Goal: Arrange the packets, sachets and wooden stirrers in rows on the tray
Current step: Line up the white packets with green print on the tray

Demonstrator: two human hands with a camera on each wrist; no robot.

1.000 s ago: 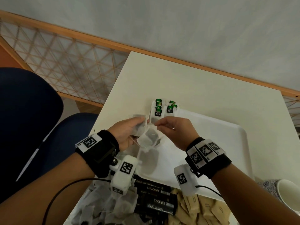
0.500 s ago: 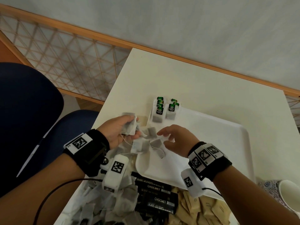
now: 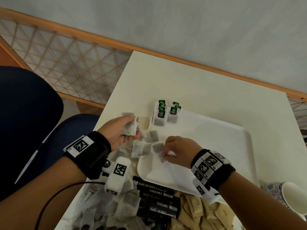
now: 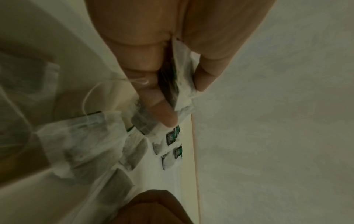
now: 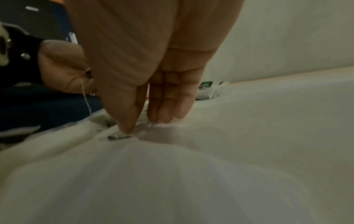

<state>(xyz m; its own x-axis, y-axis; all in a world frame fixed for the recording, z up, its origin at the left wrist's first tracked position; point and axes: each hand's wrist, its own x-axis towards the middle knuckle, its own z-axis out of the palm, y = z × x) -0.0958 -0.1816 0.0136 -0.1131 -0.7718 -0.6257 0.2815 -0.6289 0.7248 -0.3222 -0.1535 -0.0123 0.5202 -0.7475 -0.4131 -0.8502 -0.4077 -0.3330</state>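
My left hand [image 3: 123,130] hovers over the table's left edge and grips a bunch of white tea bags [image 3: 128,125]. In the left wrist view the thumb and fingers [image 4: 159,106] pinch the tea bags [image 4: 182,84]. My right hand [image 3: 166,156] is down on the white tray [image 3: 224,138], with thumb and fingertips [image 5: 126,125] pinching a loose tea bag [image 5: 118,136] at the tray's near left part. Two short stacks of green-tagged tea bags [image 3: 166,116] lie at the tray's far left corner. More loose tea bags [image 3: 142,147] lie over the tray's left rim.
A heap of tea bags [image 3: 99,209], black CHOCMET sachets [image 3: 159,203] and brown sachets [image 3: 207,213] lies in front of the tray. A patterned cup [image 3: 292,196] stands at the right. A blue chair [image 3: 25,122] is left of the table [image 3: 182,83].
The hands have parted. My left hand drew left with its bunch, several tea bags dropped onto the tray's left rim, and my right hand came down to pinch one there.
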